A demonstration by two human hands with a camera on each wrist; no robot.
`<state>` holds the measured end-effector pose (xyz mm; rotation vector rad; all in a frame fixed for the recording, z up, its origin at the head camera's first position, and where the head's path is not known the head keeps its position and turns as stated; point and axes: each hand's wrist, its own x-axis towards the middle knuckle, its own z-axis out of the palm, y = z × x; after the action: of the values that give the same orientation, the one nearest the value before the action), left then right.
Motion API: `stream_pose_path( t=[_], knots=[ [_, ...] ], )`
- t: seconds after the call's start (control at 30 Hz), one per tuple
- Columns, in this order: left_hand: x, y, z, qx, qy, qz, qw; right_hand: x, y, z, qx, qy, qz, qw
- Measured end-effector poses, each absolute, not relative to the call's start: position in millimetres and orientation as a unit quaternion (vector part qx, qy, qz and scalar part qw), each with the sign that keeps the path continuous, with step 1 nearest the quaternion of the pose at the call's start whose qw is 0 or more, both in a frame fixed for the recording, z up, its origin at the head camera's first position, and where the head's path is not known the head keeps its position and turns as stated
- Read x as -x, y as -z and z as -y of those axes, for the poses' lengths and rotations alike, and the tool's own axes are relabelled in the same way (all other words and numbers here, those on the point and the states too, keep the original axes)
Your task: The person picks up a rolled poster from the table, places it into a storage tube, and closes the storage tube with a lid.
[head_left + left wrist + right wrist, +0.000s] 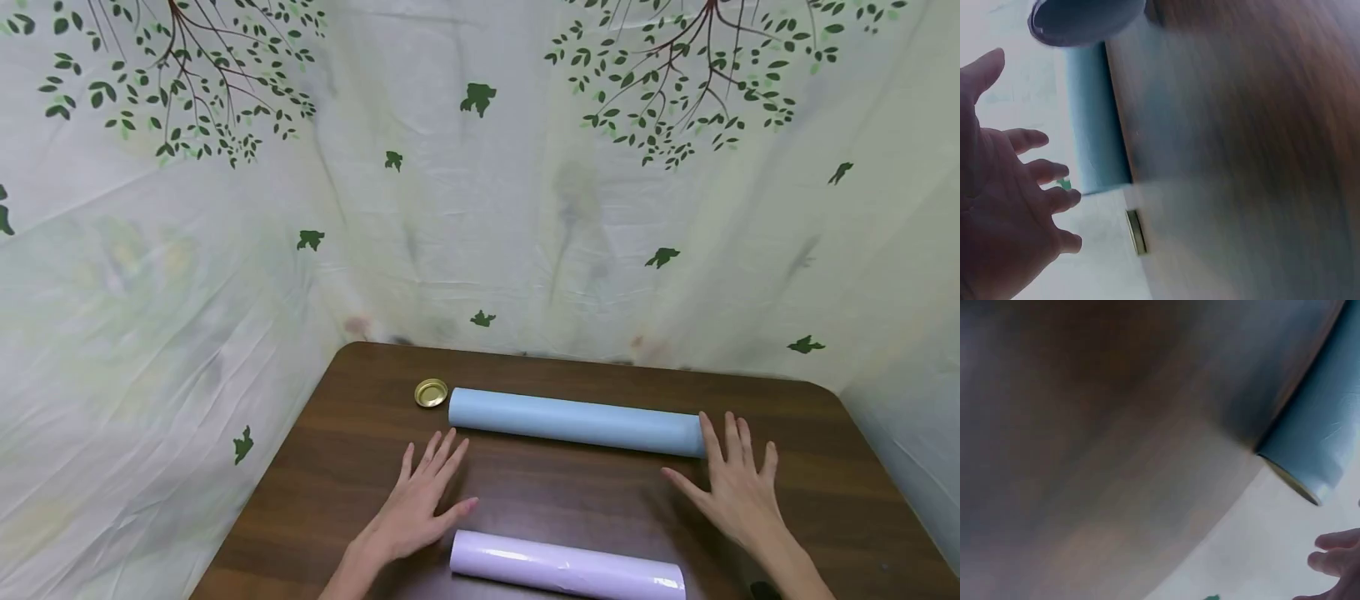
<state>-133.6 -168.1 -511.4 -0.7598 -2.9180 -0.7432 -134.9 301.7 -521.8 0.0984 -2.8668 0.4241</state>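
A light blue roll (576, 421) lies across the far half of the wooden table. Nearer the person is a glossy lilac roll (566, 563), its lower edge cut off by the head view. The left hand (414, 510), fingers spread, hovers between the rolls' left ends and holds nothing. Spread fingers of the right hand (738, 490) overlap the blue roll's right end in the head view. From the right wrist, a gap shows between that hand (1342, 559) and the blue roll (1325, 419). The left wrist view catches the lilac roll's open end (1088, 19).
A small round gold-coloured lid (431, 393) sits just left of the blue roll. The dark wooden table (570, 492) has rounded far corners. Behind it and at the sides hangs a pale curtain (480, 217) printed with leaves and branches. A small dark object (763, 590) shows by the right forearm.
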Motion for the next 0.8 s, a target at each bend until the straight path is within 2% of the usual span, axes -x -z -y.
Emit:
stream_pose_path(
  t=[0.2,0.5,0.7,0.8],
  knots=[
    [128.7,511.0,153.0,0.288,0.232,0.929,0.003,147.3,514.6,-294.1,-0.037,-0.142,0.982,0.118],
    [120.5,513.2,133.0,0.344,0.191,0.919,0.011,163.5,511.1,-279.8,-0.058,-0.141,0.982,0.112],
    [114.8,511.6,124.0,0.363,0.168,0.916,-0.019,171.1,508.9,-271.4,-0.07,-0.136,0.983,0.098],
    [110.9,513.7,120.3,0.376,0.144,0.915,-0.016,175.3,508.7,-269.1,-0.073,-0.132,0.984,0.098]
  ],
)
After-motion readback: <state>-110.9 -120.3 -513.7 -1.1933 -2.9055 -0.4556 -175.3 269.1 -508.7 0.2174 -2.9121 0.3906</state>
